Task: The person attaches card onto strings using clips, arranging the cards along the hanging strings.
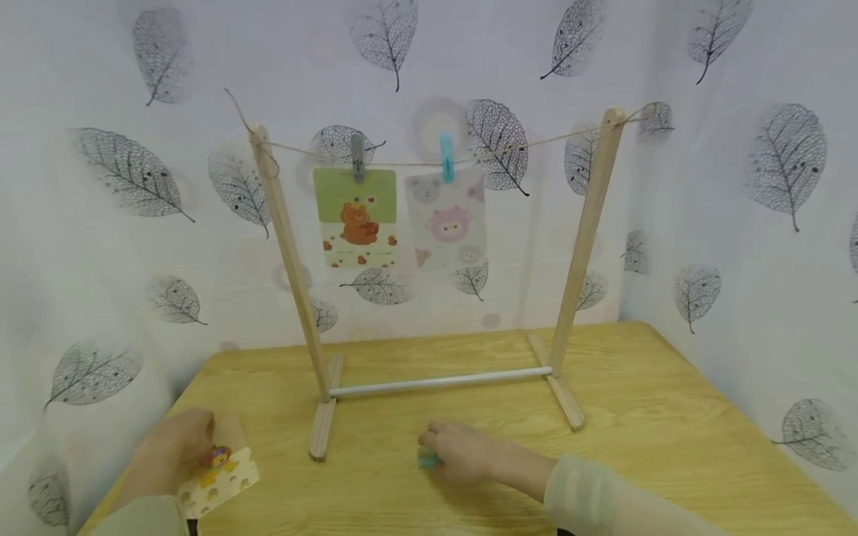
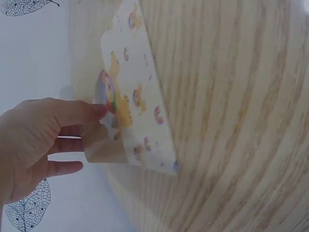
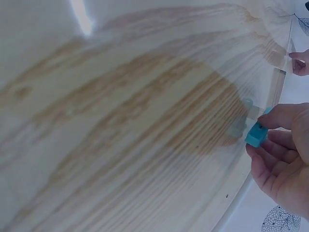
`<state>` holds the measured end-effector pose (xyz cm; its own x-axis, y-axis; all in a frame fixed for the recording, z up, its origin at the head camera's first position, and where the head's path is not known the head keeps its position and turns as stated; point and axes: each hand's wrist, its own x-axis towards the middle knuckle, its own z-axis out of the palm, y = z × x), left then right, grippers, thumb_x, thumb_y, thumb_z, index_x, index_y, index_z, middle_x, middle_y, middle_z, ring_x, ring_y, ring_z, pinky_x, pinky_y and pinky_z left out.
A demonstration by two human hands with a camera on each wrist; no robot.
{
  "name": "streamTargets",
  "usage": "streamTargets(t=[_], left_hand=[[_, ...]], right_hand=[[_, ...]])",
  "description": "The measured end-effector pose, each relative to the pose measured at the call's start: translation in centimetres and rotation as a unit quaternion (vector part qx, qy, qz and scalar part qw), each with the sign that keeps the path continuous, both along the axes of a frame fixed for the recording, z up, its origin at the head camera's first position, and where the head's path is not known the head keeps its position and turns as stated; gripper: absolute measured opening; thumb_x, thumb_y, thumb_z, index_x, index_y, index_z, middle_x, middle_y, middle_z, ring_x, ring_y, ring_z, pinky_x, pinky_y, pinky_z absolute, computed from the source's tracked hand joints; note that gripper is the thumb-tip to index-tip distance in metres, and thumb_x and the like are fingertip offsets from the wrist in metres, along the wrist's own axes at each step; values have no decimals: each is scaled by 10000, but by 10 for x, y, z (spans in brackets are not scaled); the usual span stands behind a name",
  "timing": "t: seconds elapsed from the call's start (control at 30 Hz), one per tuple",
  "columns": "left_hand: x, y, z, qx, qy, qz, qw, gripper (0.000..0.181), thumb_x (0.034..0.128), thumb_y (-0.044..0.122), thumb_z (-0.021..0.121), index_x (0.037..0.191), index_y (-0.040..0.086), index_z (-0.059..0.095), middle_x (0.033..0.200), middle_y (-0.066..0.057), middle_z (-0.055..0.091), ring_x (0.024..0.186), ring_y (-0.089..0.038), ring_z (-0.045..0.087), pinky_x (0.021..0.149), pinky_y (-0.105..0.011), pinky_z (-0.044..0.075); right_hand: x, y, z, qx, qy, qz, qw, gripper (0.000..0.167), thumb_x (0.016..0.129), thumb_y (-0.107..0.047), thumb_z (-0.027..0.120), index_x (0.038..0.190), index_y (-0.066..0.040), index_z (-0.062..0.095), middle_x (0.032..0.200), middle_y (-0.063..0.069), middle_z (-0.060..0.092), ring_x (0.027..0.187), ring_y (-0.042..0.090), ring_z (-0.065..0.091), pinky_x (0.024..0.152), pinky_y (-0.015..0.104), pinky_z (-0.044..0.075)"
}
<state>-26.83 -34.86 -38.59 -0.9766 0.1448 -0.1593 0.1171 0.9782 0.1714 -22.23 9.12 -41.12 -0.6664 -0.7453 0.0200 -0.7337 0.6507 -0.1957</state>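
Note:
At the table's left side my left hand (image 1: 171, 448) pinches a card (image 1: 226, 487) between thumb and fingers. The card has a brown upper part, a cream lower part and a yellow cartoon animal; in the left wrist view the same card (image 2: 145, 101) stands tilted just over the wood. My right hand (image 1: 462, 450), low over the middle of the table, holds a teal clothespin (image 1: 427, 459) between thumb and fingers. The right wrist view shows the clothespin (image 3: 257, 134) more closely. Fingers partly cover both held things.
A wooden stand has two posts (image 1: 295, 275), a pale crossbar (image 1: 442, 382) and a string (image 1: 536, 141) between the tops. From the string hang a green bear card (image 1: 355, 197) under a grey clothespin (image 1: 358, 156) and a pale pink card (image 1: 447, 249) under a blue clothespin (image 1: 447, 156).

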Motion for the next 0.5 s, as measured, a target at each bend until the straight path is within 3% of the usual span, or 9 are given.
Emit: streamTargets(t=[0.13, 0.2, 0.37, 0.5], left_hand=[[-2, -2, -4, -267, 455, -246, 9983, 194, 707, 135, 652, 704, 109, 459, 727, -39, 466, 639, -204, 444, 586, -402, 394], [-4, -3, -6, -368, 626, -277, 9970, 126, 772, 142, 619, 792, 48, 538, 791, -109, 533, 699, -274, 520, 646, -451, 436], [-8, -4, -9, -506, 1110, -413, 9917, 229, 893, 102, 478, 1037, -51, 567, 968, -236, 586, 900, -452, 555, 762, -572, 421], [-11, -3, -9, -705, 1727, -545, 9809, 105, 879, 91, 474, 889, 43, 567, 845, -135, 589, 807, -408, 576, 678, -571, 409]], right_hand=[[0, 0, 0, 52, 214, -14, 9998, 411, 804, -98, 685, 1189, -21, 564, 1023, 36, 590, 892, 93, 589, 779, 172, 469], [-1, 1, 0, 45, 254, -57, 9997, 460, 777, -83, 701, 1209, -27, 552, 1026, 34, 586, 871, 79, 581, 759, 160, 466], [-5, 4, 0, -182, 170, -216, 9995, 477, 780, -63, 698, 1224, -23, 530, 1009, 26, 558, 776, 23, 524, 676, 113, 444], [-7, 6, 2, -408, 397, -275, 9980, 419, 773, -23, 670, 1173, -18, 548, 960, 33, 560, 666, 12, 467, 634, 132, 437]])
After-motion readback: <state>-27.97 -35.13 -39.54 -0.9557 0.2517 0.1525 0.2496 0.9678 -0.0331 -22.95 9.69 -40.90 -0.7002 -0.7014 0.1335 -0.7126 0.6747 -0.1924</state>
